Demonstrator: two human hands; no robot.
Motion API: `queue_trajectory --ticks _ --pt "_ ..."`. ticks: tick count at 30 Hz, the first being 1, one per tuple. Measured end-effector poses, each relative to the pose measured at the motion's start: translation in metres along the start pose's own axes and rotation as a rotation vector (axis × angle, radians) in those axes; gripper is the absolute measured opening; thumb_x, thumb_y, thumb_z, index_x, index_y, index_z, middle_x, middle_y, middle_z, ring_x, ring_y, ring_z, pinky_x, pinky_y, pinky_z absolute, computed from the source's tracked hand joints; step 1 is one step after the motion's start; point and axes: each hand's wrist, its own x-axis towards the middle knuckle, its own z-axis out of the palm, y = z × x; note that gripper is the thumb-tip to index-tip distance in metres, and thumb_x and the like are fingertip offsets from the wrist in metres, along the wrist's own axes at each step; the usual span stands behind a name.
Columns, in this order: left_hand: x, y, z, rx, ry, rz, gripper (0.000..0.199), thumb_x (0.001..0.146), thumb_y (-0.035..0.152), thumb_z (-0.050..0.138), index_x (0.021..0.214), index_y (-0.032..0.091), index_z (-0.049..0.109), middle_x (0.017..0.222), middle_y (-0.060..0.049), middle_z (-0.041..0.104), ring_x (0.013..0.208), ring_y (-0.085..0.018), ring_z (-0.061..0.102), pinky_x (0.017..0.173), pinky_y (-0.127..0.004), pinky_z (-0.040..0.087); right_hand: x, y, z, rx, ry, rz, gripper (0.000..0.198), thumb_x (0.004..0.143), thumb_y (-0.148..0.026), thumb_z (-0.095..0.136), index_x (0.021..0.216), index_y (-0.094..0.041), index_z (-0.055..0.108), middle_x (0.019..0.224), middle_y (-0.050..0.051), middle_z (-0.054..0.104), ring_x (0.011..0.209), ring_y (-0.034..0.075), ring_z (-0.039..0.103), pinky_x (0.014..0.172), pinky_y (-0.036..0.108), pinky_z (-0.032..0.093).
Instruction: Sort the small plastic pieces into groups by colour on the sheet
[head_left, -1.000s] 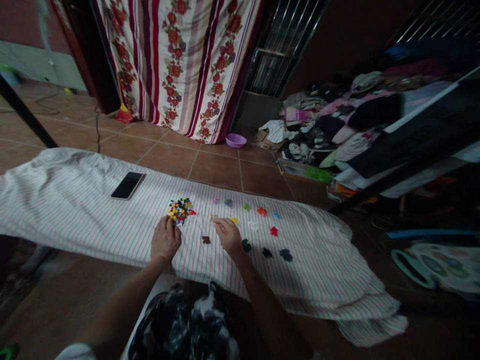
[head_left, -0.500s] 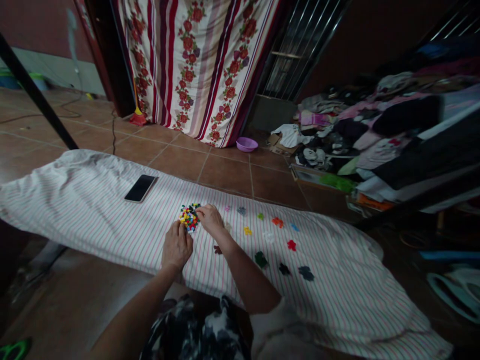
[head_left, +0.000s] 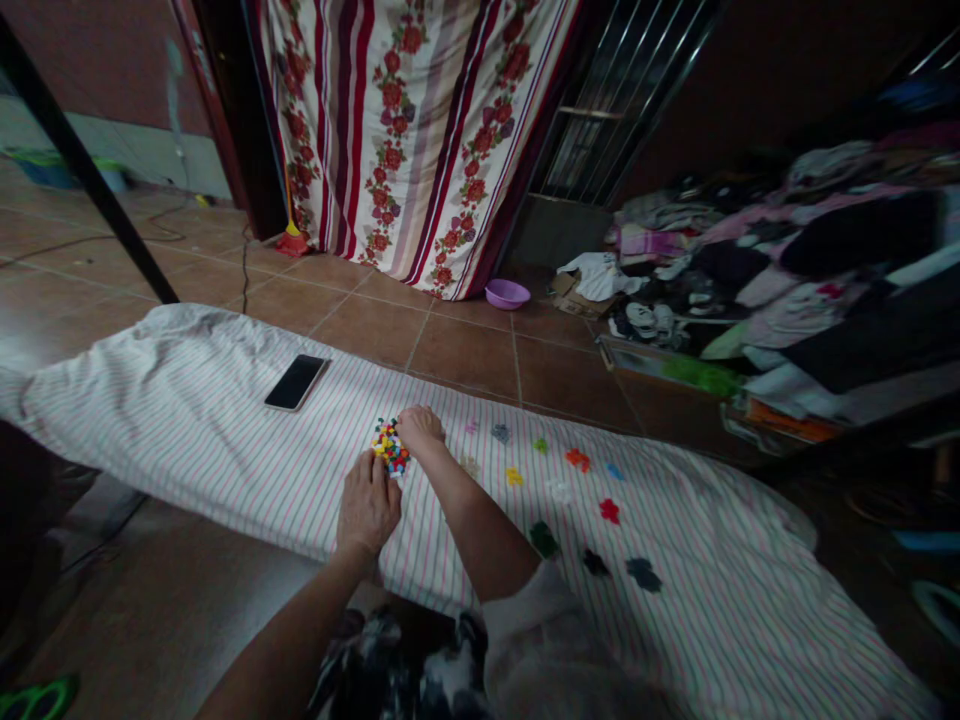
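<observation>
A pile of small multicoloured plastic pieces point(head_left: 391, 447) lies on the striped cloth point(head_left: 225, 440). My left hand point(head_left: 367, 505) rests at its near edge, fingers stretched out and lying against the pieces. At the far right side of the pile is my right hand point(head_left: 421, 428), its fingers curled down and pressed together; whatever they hold is hidden. To the right, small groups sorted by colour lie apart: yellow pieces point(head_left: 514, 477), orange pieces point(head_left: 577, 459), red pieces point(head_left: 609, 511), dark green pieces point(head_left: 544, 539), black pieces point(head_left: 596, 562) and several others.
A smartphone point(head_left: 298, 382) lies on the cloth left of the pile. Beyond the cloth's far edge, a purple basin point(head_left: 508, 293) stands on the tiled floor before a flowered curtain point(head_left: 420, 150). Heaped clothes point(head_left: 720, 260) fill the right side.
The whole view has shifted, so everything sits slightly further right. My right hand's fingers have curled in more at the pile's edge. My left hand has stayed at the near edge.
</observation>
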Motion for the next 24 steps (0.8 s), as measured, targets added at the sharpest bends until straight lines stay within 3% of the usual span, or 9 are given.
queue_trajectory --ticks 3,13,24 --pt "0.0 0.0 0.0 0.019 -0.001 -0.005 0.037 0.089 0.025 0.041 0.119 0.006 0.051 0.127 -0.022 0.054 0.122 -0.031 0.049 0.098 -0.046 0.044 0.001 -0.002 -0.003 0.005 -0.039 0.043 0.03 0.086 -0.014 0.048 0.102 -0.016 0.073 0.11 0.013 0.069 0.105 0.023 0.06 0.084 0.03 0.044" --pt "0.002 0.003 -0.005 0.044 -0.01 -0.015 0.035 0.088 0.025 0.042 0.116 0.005 0.053 0.127 -0.022 0.054 0.119 -0.03 0.051 0.097 -0.043 0.044 -0.005 0.01 0.0 0.063 0.044 0.017 0.029 0.089 -0.022 0.047 0.1 -0.024 0.074 0.107 0.007 0.071 0.101 0.018 0.061 0.084 0.026 0.043" --pt "0.002 0.001 -0.003 0.017 0.003 -0.013 0.034 0.088 0.023 0.041 0.116 0.009 0.053 0.125 -0.02 0.054 0.12 -0.029 0.05 0.097 -0.044 0.044 0.009 0.005 0.006 0.103 0.029 -0.002 0.023 0.082 -0.017 0.055 0.094 -0.021 0.074 0.103 0.01 0.071 0.099 0.02 0.062 0.084 0.028 0.043"
